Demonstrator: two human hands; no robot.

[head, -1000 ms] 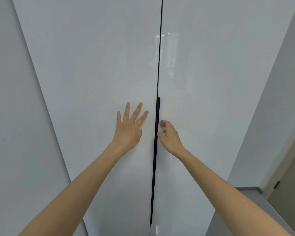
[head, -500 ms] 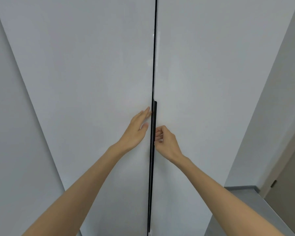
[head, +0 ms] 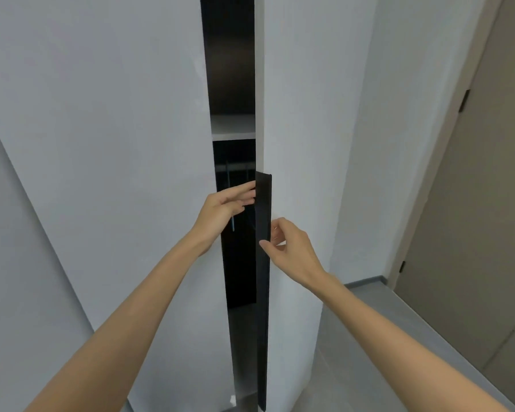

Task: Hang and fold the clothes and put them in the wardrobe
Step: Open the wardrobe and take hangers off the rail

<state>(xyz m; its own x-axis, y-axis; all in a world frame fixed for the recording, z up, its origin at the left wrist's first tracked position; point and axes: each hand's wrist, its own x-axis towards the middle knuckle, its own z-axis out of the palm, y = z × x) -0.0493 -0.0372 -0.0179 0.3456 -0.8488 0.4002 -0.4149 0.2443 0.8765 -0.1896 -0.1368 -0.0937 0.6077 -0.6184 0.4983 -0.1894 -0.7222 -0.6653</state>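
Now, right hand (head: 292, 251) in a pinch on the black handle (head: 263, 292), left hand (head: 223, 208) straight-fingered beside it.

Inside the wardrobe (head: 101, 144), seen thru the narrow gap btwn its two pale doors: a white shelf (head: 233, 127), only a thin strip of it showing. Just below, a dark rail (head: 235, 165) w/ thin pieces hanging from it, too dim to tell what. At right, grey floor (head: 369, 337); the wardrobe stands on it, near a beige door (head: 488, 203).
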